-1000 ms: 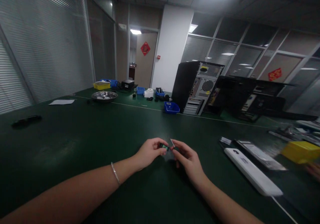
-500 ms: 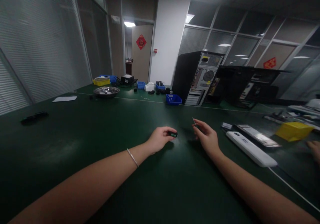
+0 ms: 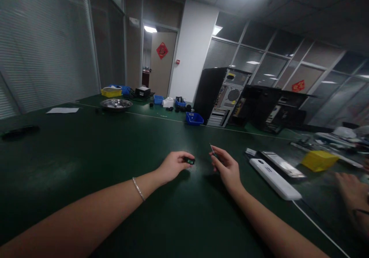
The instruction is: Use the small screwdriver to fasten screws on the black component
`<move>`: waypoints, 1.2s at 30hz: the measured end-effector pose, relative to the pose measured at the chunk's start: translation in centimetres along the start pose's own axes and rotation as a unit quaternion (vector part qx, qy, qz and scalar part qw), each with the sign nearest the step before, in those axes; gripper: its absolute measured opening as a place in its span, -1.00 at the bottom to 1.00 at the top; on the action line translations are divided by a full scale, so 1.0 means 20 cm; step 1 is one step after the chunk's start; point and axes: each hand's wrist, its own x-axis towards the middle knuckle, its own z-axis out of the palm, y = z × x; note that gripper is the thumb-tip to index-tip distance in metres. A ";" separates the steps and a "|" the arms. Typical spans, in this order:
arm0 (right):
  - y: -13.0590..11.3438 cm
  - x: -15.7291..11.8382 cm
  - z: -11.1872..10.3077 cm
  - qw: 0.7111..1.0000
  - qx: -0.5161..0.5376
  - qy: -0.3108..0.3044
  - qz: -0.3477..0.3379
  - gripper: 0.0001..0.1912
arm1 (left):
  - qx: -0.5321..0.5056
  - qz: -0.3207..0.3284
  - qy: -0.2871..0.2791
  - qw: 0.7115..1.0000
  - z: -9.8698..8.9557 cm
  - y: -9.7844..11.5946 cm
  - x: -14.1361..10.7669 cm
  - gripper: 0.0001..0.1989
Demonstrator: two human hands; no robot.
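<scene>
Near the middle of the dark green table (image 3: 115, 142), my left hand (image 3: 174, 165) pinches a small black part with a green face (image 3: 190, 160) between thumb and fingers. To its right, my right hand (image 3: 226, 165) holds a thin metal tool (image 3: 212, 149) whose tip points up and to the left. A gap separates the tool from the small part. The rest of the tool is hidden in my fingers.
A white power strip (image 3: 273, 178) and a flat metal box (image 3: 284, 164) lie right of my right hand. Farther right are a yellow bin (image 3: 319, 160) and another person's hand (image 3: 350, 188). Behind stand a blue bin (image 3: 194, 119), a computer tower (image 3: 221, 96) and a metal bowl (image 3: 116, 104).
The view has turned to the right and tilted up, so the scene sits farther left. More of the other person's hand shows. Both my hands keep their grips.
</scene>
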 end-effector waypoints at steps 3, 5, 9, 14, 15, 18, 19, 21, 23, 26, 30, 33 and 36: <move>-0.03 -0.02 0.00 0.999 0.030 -0.015 0.006 -0.58 | -0.022 -0.012 0.017 1.000 0.00 0.01 0.00 -0.79; -0.04 -0.04 0.00 0.999 0.042 -0.023 0.018 -0.58 | -0.038 -0.020 0.031 0.999 0.01 0.02 0.00 -0.75; -0.06 -0.06 -0.02 0.997 0.061 -0.031 0.040 -0.61 | -0.055 -0.030 0.042 0.997 0.00 0.02 0.01 -0.67; -0.06 -0.03 -0.01 0.996 0.073 -0.024 0.046 -0.60 | -0.044 -0.029 0.015 0.998 -0.01 0.02 0.02 -0.75; -0.05 -0.02 -0.01 0.996 0.074 -0.022 0.043 -0.60 | -0.039 -0.026 0.004 0.999 -0.01 0.02 0.02 -0.77; -0.04 0.01 0.02 0.997 0.073 -0.022 0.031 -0.60 | -0.023 -0.013 -0.018 0.999 -0.02 0.00 0.03 -0.74; -0.04 0.01 0.02 0.997 0.071 -0.025 0.026 -0.59 | -0.019 -0.009 -0.022 1.000 -0.03 0.00 0.04 -0.73; -0.04 0.03 0.03 0.997 0.066 -0.028 0.015 -0.57 | -0.012 -0.003 -0.026 1.000 -0.03 -0.01 0.04 -0.72; -0.03 0.03 0.03 0.998 0.058 -0.026 0.006 -0.56 | -0.007 -0.001 -0.030 1.000 -0.03 -0.03 0.04 -0.71; -0.02 0.03 0.01 0.999 0.047 -0.014 -0.005 -0.56 | -0.001 -0.002 -0.034 0.999 -0.02 -0.05 0.05 -0.71; 0.02 0.04 -0.01 1.000 0.019 -0.017 -0.012 -0.68 | 0.001 -0.006 -0.038 0.999 -0.03 -0.09 0.07 -0.71; 0.07 0.06 0.00 0.999 0.002 -0.046 -0.003 -0.72 | -0.001 -0.003 -0.039 0.999 -0.03 -0.11 0.09 -0.71; 0.10 0.09 0.01 0.995 -0.005 -0.095 0.007 -0.71 | -0.005 0.003 -0.035 0.999 -0.04 -0.12 0.09 -0.71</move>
